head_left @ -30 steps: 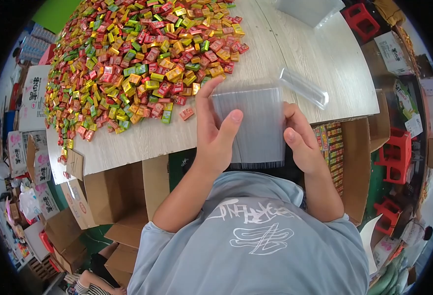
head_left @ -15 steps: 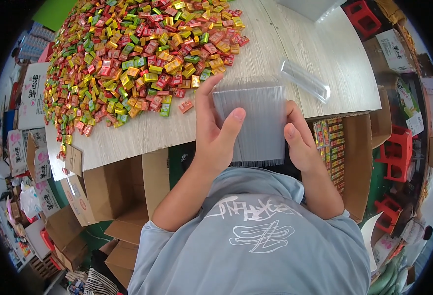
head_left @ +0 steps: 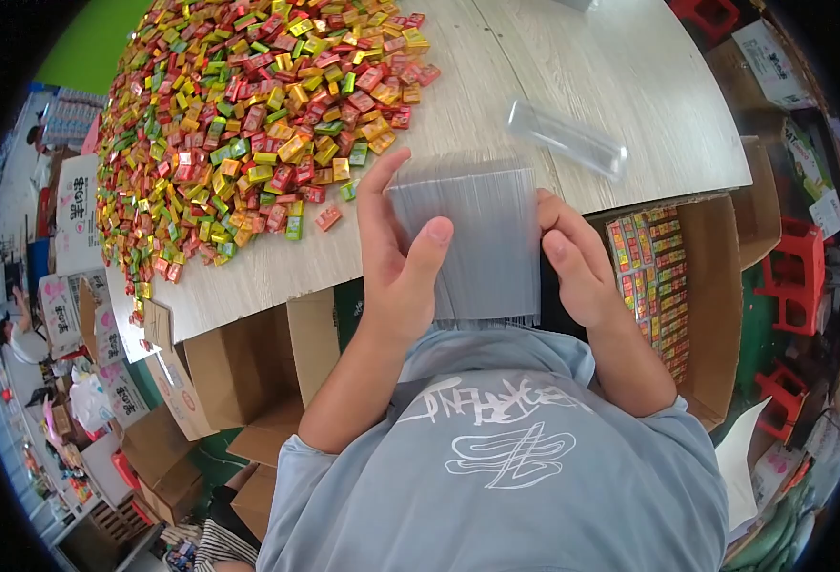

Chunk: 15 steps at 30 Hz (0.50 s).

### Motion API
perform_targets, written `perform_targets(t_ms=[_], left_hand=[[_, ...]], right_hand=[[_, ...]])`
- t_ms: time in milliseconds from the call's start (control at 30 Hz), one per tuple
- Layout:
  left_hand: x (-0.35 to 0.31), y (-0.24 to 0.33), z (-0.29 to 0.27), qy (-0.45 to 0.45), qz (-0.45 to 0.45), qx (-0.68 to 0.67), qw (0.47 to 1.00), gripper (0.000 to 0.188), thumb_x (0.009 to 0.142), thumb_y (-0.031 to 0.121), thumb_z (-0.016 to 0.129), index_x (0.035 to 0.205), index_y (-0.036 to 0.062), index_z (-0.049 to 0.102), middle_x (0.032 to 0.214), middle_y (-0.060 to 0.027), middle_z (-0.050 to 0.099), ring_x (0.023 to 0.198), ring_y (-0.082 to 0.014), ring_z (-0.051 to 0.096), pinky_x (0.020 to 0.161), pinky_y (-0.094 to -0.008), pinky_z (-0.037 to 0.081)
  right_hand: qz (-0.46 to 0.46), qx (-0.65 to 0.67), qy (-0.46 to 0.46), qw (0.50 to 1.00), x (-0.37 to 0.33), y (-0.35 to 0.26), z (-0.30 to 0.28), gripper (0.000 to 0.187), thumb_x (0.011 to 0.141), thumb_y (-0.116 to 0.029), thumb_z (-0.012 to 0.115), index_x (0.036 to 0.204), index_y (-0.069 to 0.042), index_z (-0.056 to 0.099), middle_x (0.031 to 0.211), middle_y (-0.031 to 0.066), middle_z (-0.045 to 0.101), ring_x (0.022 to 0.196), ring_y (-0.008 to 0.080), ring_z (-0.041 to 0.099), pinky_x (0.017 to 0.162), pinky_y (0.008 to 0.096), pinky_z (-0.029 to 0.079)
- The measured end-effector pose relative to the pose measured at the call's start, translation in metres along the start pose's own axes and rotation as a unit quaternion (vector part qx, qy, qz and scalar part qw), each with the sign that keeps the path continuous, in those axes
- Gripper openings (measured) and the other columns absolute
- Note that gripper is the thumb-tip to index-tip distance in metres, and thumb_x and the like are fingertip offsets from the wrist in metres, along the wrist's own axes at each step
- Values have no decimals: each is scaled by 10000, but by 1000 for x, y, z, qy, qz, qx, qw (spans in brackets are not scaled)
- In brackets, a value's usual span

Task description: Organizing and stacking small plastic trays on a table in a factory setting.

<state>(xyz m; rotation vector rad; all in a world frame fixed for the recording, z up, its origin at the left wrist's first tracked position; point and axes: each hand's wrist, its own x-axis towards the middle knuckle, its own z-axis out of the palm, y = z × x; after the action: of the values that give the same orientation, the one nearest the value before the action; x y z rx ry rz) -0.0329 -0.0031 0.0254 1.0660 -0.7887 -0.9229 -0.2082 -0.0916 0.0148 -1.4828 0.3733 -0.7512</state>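
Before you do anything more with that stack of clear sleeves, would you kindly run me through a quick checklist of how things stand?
1. Stack of clear sleeves held on both sides: ok. The left hand and the right hand grip opposite edges.
2. Stack edges aligned: ok along the top; the lower edge looks slightly fanned.
3. How many sleeves are in the stack: cannot tell.
4. Bare table near the hands: ok, though a clear tube lies just beyond the stack.
5. Pile of coloured candies apart from the stack: ok, the nearest pieces lie beside the left fingers, not touching.
6. Open carton of packed boxes at the right: ok, unobstructed.
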Motion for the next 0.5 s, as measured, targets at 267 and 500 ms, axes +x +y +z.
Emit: perform_targets(t_ms=[267,500], left_hand=[[1,0,21,-18,38,78,996,712,900,182,660,1461,2,260,1327,-129,396,1182,-184,436,1030,-325,360],[3,-2,30,-19,24,100,994,723,898,211,671,1461,5,266,1321,-132,403,1167,-187,449,1013,-326,378]], right_hand=[[5,12,7,1000,-5,4,-16,425,1036,-418,438,844,-38,428,828,21,392,781,137,376,719,260,331],[-7,58,40,997,-10,8,-19,412,1048,-394,422,833,-42,432,830,22,400,776,135,374,714,259,337]])
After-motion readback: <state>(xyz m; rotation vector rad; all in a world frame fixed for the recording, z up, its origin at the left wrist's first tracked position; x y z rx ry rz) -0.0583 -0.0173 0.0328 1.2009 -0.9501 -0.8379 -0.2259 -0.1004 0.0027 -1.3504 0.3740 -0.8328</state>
